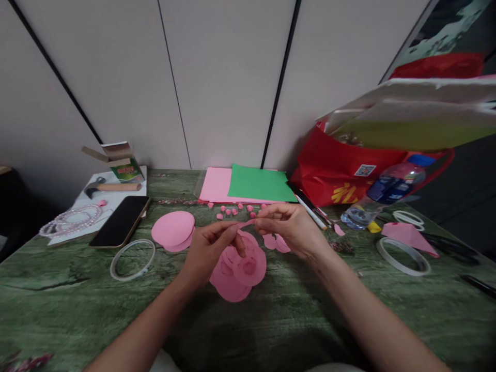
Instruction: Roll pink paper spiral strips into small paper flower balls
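Between the fingertips of both hands stretches a narrow pink paper strip (246, 223). My left hand (213, 245) pinches its left end, and my right hand (289, 230) pinches the other end. Below them lies a heap of pink paper rings (236, 279) with cut-out middles, partly hidden by my left fingers. Pink paper petals (282, 244) rest under my right hand. Behind the hands sit several small rolled pink paper buds (228, 211). Left of my left hand is a stack of pink paper circles (173, 230).
At the left are a phone (121, 221), a tape roll (132, 260), a hammer (114, 187), bead strings (72, 219) and a small box (126, 168). Green paper (261, 183) lies at the back. Rightward stand a red bag (341, 165), a bottle (383, 194) and another tape roll (403, 257).
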A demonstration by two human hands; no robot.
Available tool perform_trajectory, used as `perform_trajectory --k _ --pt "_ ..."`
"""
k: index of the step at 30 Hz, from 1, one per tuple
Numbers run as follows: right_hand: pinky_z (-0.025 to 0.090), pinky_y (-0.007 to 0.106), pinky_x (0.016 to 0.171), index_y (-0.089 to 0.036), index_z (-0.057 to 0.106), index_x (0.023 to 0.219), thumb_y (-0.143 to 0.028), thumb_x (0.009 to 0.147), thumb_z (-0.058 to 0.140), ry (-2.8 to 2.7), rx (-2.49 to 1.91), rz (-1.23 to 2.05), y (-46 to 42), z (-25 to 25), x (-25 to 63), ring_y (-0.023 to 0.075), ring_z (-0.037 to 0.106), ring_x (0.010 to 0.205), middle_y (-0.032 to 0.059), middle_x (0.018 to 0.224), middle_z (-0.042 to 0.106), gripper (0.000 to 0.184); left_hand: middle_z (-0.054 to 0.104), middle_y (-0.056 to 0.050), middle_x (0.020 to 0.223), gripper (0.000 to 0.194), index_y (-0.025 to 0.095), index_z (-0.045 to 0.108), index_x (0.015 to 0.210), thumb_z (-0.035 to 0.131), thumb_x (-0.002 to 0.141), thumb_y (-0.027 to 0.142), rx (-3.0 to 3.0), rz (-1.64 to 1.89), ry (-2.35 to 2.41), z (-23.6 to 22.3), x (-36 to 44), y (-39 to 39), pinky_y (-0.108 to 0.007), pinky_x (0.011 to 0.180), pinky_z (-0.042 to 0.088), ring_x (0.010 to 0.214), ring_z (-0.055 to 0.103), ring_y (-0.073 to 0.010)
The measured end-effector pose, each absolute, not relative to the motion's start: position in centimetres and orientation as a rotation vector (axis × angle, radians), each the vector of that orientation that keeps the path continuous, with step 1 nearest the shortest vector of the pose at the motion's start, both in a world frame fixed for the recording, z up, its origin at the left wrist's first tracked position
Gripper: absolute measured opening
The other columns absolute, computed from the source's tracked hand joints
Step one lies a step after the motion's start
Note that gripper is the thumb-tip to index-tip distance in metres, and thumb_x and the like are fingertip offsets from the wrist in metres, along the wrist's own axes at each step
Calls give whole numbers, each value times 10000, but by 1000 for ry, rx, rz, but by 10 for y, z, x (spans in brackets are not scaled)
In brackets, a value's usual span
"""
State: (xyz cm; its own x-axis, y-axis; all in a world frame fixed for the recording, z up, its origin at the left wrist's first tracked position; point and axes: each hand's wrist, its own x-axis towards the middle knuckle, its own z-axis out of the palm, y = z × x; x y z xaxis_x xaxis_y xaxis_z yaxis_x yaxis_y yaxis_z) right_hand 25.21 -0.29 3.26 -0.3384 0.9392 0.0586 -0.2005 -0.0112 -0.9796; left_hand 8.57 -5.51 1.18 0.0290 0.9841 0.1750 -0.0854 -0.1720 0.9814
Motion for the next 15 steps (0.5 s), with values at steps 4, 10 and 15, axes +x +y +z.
perform_trajectory --k 4,10,15 --pt "548 287 616 -209 697 615 -254 528 785 -1299 -846 1525 0 32 254 112 612 546 -5 606 673 131 632 22 544 160 180 667 876 537 812 249 1275 1356 1019 11 86 -55 -291 632 479 508 584 -111" --pt "545 288 691 -206 718 678 -207 557 766 -1336 -826 1564 -1 36 257 125 649 635 19 751 714 130 629 23 542 143 179 664 860 541 809 232 1249 1375 998 11 86 -54 -280 611 481 503 582 -106" --pt "542 289 668 -209 712 664 -182 550 763 -1336 -856 1530 -2 38 256 120 640 613 18 741 716 127 629 25 543 143 175 668 846 536 816 223 1250 1355 1002 13 87 -55 -264 603 477 503 577 -97"
